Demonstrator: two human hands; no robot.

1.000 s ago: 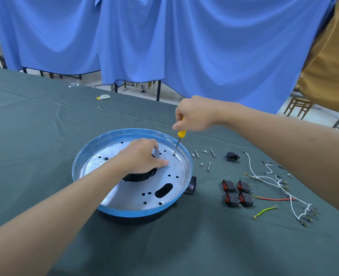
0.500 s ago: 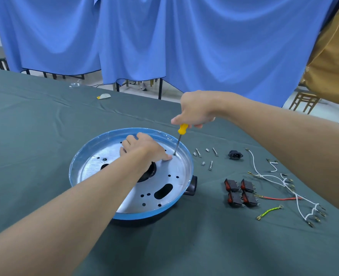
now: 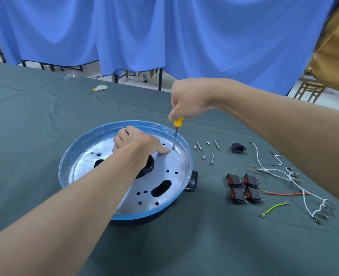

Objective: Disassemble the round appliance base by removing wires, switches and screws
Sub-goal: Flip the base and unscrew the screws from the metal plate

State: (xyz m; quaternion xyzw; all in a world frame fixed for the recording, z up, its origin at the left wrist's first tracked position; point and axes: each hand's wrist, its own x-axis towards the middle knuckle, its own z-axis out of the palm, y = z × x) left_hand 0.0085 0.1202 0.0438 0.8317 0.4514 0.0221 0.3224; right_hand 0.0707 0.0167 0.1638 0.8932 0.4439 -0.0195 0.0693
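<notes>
Setting: a table covered in dark green cloth (image 3: 35, 126), with blue curtains (image 3: 164, 36) hanging behind its far edge.
Round appliance base: (image 3: 81, 148) sits on the cloth near the middle of the table. It has a blue rim and a silver metal plate pierced with holes and one long slot. A black knob (image 3: 192, 182) sticks out of its right side.
Left hand: (image 3: 136, 144) rests on the far part of the plate. Its fingers are curled under and hold nothing that shows. The thumb is stretched out to the right, its tip pressed on the metal just beside the screwdriver's tip.
Right hand: (image 3: 190, 98) is above the base's far right edge, fingers closed round the yellow handle of the screwdriver (image 3: 176, 136).
Screwdriver: nearly upright, its tip set on a screw (image 3: 173, 148) in the plate near the rim.
Loose screws: (image 3: 204, 150) lie scattered on the cloth just right of the base.
Power socket: (image 3: 238, 147) small and black, lies right of the screws.
Switches: (image 3: 243, 188) four black ones with red rockers, grouped two by two, right of the knob.
Wires: white wires (image 3: 284, 174) with metal terminals sprawl on the right. A red wire (image 3: 284, 194) lies across them, and a short green-yellow wire (image 3: 274, 208) lies nearer.
Far right: a person in mustard clothing (image 3: 336, 46), partly in view.
</notes>
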